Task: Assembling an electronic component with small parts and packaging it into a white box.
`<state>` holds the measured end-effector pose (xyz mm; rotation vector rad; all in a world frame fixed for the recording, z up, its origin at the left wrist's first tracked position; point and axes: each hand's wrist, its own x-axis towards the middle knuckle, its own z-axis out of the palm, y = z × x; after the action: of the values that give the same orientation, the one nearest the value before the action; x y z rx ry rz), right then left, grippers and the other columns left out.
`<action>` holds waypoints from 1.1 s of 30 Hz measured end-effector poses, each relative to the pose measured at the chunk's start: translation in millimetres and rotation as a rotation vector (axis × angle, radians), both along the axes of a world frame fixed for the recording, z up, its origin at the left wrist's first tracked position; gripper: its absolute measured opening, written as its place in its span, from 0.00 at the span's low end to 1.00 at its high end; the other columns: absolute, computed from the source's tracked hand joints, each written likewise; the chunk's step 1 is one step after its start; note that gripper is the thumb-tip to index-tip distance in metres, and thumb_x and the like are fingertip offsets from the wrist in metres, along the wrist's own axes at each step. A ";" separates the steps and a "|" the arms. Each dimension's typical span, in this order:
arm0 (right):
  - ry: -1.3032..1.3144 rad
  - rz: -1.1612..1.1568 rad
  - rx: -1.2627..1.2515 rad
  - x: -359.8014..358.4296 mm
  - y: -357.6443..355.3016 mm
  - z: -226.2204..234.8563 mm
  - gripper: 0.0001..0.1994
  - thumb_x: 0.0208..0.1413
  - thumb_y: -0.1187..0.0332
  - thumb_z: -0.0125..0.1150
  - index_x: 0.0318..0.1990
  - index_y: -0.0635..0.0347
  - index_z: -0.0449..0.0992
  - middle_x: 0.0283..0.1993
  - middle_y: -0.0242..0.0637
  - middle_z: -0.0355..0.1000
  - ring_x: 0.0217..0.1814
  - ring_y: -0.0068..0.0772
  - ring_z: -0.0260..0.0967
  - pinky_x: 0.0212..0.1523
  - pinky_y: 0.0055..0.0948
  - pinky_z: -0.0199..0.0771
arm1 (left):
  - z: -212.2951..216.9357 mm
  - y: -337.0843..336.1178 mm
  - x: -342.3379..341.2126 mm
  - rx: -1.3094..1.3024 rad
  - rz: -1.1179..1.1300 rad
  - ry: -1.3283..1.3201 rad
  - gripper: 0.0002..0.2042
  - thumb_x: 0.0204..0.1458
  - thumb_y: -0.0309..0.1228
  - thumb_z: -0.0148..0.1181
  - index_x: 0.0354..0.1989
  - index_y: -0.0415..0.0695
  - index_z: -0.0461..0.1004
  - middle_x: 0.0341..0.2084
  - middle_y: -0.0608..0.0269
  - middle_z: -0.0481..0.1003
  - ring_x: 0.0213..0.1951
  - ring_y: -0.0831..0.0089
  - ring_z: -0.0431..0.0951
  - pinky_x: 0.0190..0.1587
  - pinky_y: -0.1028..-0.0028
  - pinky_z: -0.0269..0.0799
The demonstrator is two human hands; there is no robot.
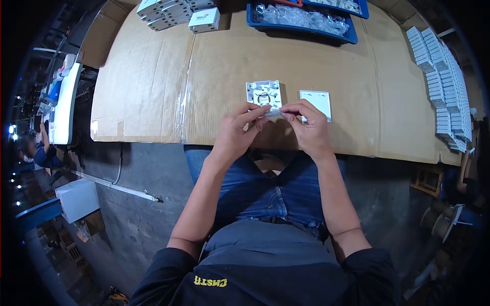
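My left hand [240, 128] and my right hand [308, 128] meet near the front edge of the table, fingers pinched. Between their fingertips is a small, clear plastic piece [273, 113], perhaps a little bag; its exact kind is too small to make out. Just beyond it lies an open white plastic box base [264, 87], with a dark ring and small fittings inside. My fingers cover its near edge. To its right, beside my right hand, rests a flat white lid [318, 103], partly hidden by that hand.
Brown cardboard [148, 97] covers the table. A blue tray [303, 31] at the far side holds clear plastic bags. White boxes [204, 20] are piled at the far left, and tall stacks of white boxes [443, 84] line the right. A person [43, 150] is at the left.
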<state>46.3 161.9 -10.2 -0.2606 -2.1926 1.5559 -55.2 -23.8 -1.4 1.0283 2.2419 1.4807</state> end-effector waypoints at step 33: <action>-0.222 0.313 0.675 -44.2 32.6 9.6 0.07 0.56 0.71 0.64 0.40 0.59 0.84 0.42 0.36 0.80 0.40 0.42 0.79 0.42 0.38 0.78 | -36.5 -6.9 -20.1 -0.209 0.052 0.584 0.19 0.41 0.27 0.71 0.46 0.45 0.80 0.47 0.66 0.80 0.52 0.63 0.77 0.56 0.62 0.69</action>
<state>2.1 194.4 -0.6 0.1346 -2.8914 0.8552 -75.3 -30.6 -37.8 1.4850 2.7520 1.0155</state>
